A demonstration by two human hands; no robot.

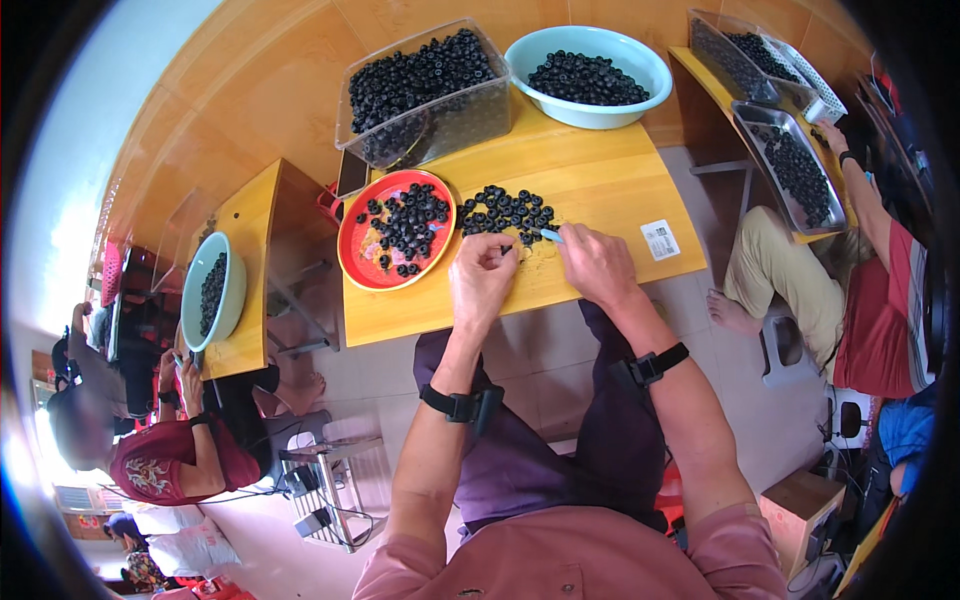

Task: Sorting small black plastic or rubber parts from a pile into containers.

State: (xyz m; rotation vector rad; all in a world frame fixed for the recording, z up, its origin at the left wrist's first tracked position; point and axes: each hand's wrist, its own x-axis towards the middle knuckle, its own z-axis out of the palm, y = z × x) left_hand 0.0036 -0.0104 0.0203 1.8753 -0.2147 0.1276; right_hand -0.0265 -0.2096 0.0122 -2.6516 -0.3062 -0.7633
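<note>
Left hand (482, 275): fingers pinch black part (504, 251), 6 o'clock of loose pile (507, 212) on desk (610, 180). Right hand (598, 262) grips blue tool (551, 236). Part likely light, stiff, slick; pinch rim.

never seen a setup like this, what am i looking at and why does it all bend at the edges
It's one picture, from a wide fisheye camera worn on someone's head, looking down; that lens bends straight lines. There's no machine: the bare left hand and bare right hand are the wearer's own. The left pinches a small black piece; the right holds a slim light-blue tool. On the yellow wooden table are a round red tray, a loose pile of black ring-shaped pieces, a clear plastic bin and a round pale-turquoise basin.
</note>
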